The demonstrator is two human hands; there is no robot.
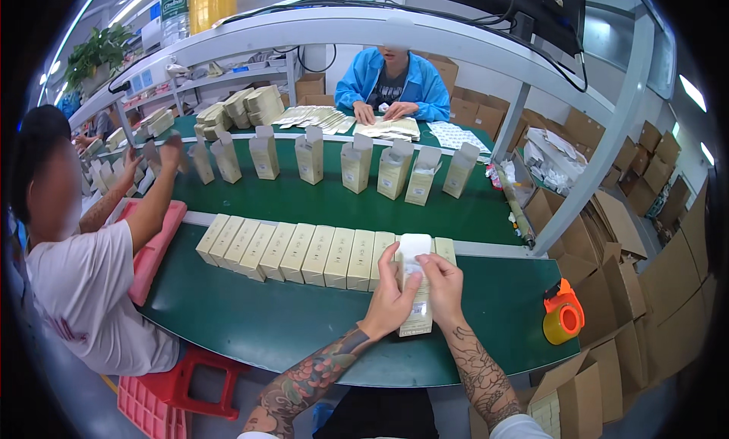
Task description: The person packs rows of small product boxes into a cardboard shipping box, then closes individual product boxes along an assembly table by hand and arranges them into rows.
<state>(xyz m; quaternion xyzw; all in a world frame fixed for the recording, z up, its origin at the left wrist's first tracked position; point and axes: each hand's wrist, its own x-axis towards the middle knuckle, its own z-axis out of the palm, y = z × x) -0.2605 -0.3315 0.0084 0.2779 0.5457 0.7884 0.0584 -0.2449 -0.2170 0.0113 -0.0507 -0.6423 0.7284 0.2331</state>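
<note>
My left hand [390, 296] is wrapped round the left side of a small cream carton [417, 322], which stands tilted with its white top flap [414, 247] raised. From the right, my right hand [443, 281] closes on the same carton, its thumb and fingertips at the mouth below the flap. Something whitish shows at that mouth, but I cannot make out what. Just beyond my hands runs a row of closed cream cartons [313, 257], set side by side; my hands hide part of its right end.
Several open-topped cartons [355, 164] stand along the green conveyor belt [304, 204]. An orange tape dispenser [563, 317] sits at the table's right end. A co-worker in white [99, 287] reaches over the belt at left; another in blue [429, 82] handles flat cartons across it. Cardboard boxes [607, 348] crowd the right.
</note>
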